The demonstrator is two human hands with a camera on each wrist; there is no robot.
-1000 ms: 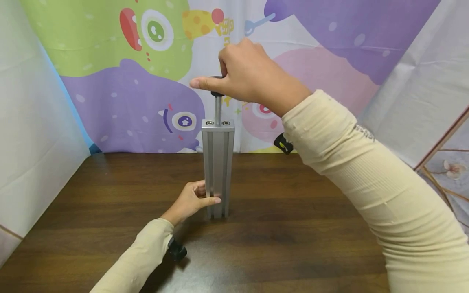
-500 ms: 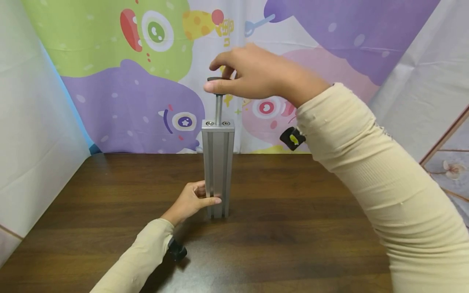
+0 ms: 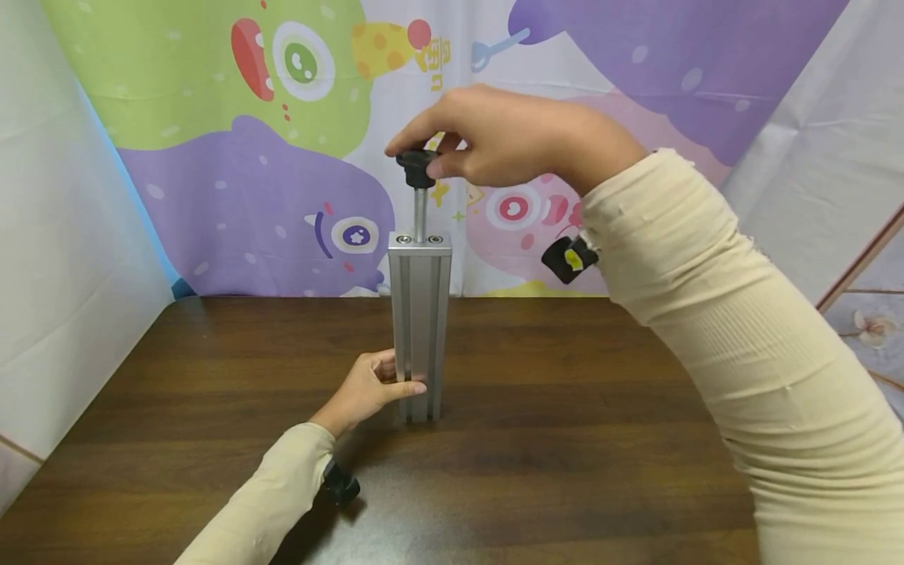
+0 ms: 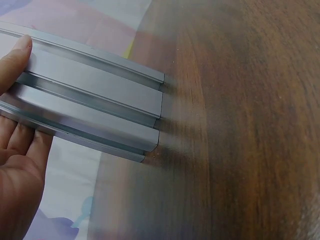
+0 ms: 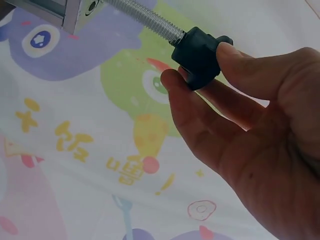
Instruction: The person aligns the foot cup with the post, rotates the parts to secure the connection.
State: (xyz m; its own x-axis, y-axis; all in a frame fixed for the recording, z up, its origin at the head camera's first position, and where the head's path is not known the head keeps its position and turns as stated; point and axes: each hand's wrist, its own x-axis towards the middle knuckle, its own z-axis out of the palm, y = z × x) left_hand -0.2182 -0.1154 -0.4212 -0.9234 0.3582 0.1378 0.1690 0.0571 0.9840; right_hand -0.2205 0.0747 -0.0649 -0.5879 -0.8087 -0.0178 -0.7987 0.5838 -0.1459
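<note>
A grooved aluminium profile (image 3: 421, 322) stands upright on the table. From its top end plate (image 3: 421, 243), between two screw heads, rises a threaded rod (image 5: 147, 20) capped by a black knob (image 3: 417, 168). My right hand (image 3: 508, 133) pinches this knob between thumb and fingertips. In the right wrist view the thumb lies on one side of the knob and fingers curl behind the other. Low on the profile, my left hand (image 3: 363, 390) grips it, thumb across the front face and fingers round the back. In the left wrist view the profile's lower end (image 4: 159, 110) meets the table.
The dark wooden table (image 3: 565, 439) spreads around the profile. Behind it hangs a cartoon-printed curtain (image 3: 282, 204), with white cloth (image 3: 42, 235) at the left side. Black wrist cameras (image 3: 341, 481) are strapped under both sleeves.
The right hand has turned at the knob, its thumb shifting from left of the knob to its right side, the wrist moving right. The left hand and profile have stayed put.
</note>
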